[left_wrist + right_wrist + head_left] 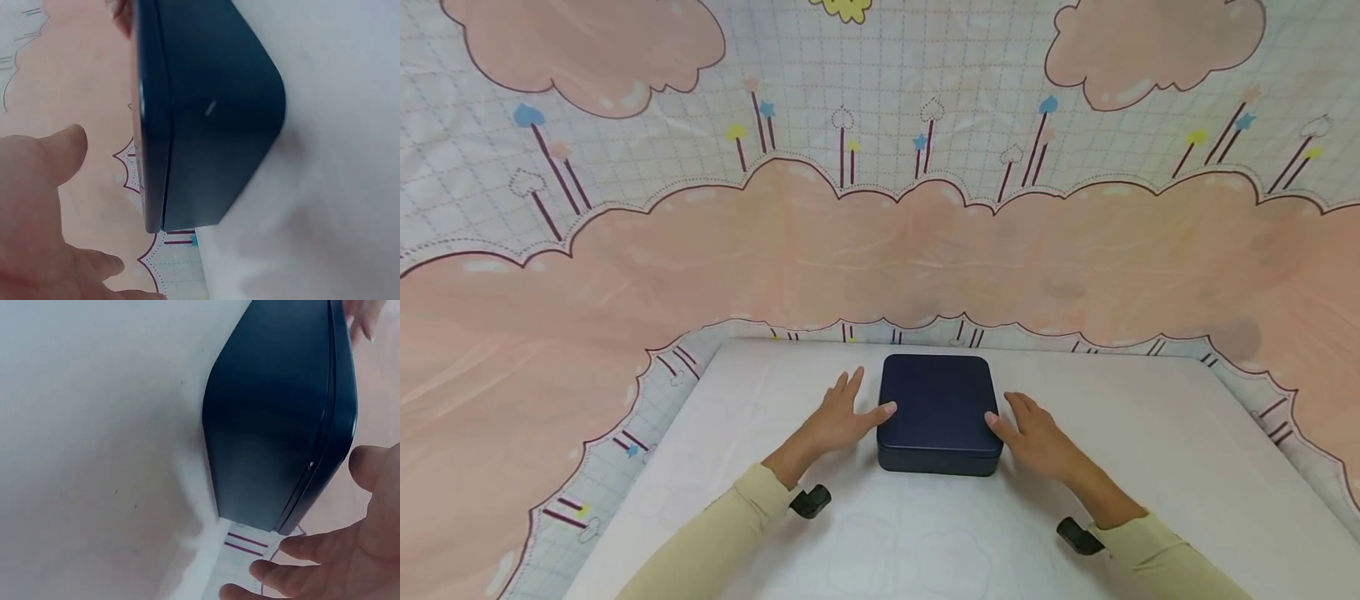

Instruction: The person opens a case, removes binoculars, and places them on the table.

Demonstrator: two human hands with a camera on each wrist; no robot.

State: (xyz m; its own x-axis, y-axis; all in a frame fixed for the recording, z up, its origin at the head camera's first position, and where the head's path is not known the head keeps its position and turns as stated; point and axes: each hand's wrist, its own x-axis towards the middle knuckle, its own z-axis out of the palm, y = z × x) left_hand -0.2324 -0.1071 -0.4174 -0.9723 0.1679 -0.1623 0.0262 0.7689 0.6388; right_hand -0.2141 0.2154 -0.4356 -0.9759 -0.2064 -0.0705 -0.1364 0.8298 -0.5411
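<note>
A dark blue rectangular tin box (938, 404) with rounded corners lies on the white table, its lid on. A thin seam runs below the lid's edge on the box's side (219, 125) in the left wrist view. My left hand (838, 418) is at the box's left side, fingers spread and thumb over the lid's left edge. On the opposite side my right hand (1036, 437) has its fingers extended, with the thumb at the lid's right edge. Both palms face the box (275, 412), and neither hand curls around it.
The white table (730, 533) reaches back to a patterned cloth backdrop (880, 258) with pink clouds, which also lines the table's sides. Each wrist carries a small black camera, one on the left (811, 502) and one on the right (1078, 536).
</note>
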